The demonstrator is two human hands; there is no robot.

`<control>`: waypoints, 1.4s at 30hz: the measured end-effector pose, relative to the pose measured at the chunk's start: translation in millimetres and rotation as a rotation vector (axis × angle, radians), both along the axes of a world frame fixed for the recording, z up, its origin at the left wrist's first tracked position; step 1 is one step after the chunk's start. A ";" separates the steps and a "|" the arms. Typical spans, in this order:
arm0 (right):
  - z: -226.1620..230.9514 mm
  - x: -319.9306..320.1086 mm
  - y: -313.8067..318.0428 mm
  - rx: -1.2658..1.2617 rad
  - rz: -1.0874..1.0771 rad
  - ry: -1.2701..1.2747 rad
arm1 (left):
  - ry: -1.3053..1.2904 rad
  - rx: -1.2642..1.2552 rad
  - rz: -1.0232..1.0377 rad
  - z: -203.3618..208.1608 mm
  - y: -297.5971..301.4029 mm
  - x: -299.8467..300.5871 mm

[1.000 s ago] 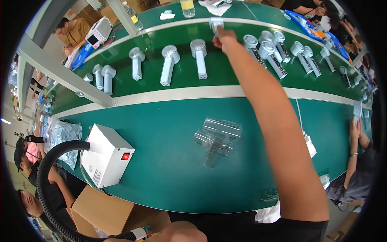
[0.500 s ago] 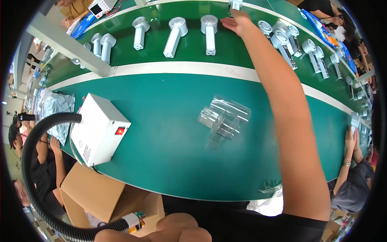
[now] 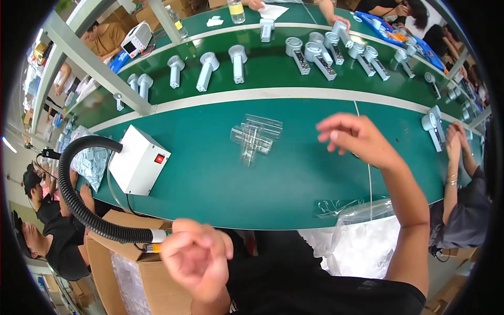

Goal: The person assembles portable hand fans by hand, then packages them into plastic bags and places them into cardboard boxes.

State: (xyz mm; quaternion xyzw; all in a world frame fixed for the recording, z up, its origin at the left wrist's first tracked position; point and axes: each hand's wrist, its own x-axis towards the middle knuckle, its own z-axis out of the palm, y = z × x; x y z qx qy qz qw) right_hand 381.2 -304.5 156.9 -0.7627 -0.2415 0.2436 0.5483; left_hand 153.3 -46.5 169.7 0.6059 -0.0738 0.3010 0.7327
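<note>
From my end: right hand [image 3: 357,139] hangs over the green table [image 3: 210,199], fingers loosely bent and spread, nothing in it. Left hand [image 3: 197,257] is curled, low near the table's near edge; the end of the black hose [image 3: 86,210] sits right beside it, can't tell if it's gripped.

Clear pieces [image 3: 256,134] lie crossed over each other mid-table, left of the right hand and apart from it. Hose arcs out of the white box [image 3: 137,160], red switch on its side, left part of the table. Open carton [image 3: 152,283] below the hose end. White-filled bag [image 3: 365,236] at the near edge, just left of the right forearm.

I've got pale blue units [image 3: 239,63] lined up on the shelf [image 3: 273,79], several with dark strips on their handles. Co-worker's hand [image 3: 341,25] touches one, upper right.
</note>
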 end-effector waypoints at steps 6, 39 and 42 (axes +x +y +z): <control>-14.3 -26.6 28.4 -0.188 -0.007 -0.676 | 0.183 0.714 0.402 -46.4 7.5 70.7; -3.4 -206.1 169.5 -0.110 0.827 -0.247 | 1.008 1.322 0.398 -97.6 315.6 -347.9; -16.4 -196.5 109.5 -0.232 0.599 -0.217 | 0.939 1.396 0.460 -111.3 322.3 -324.5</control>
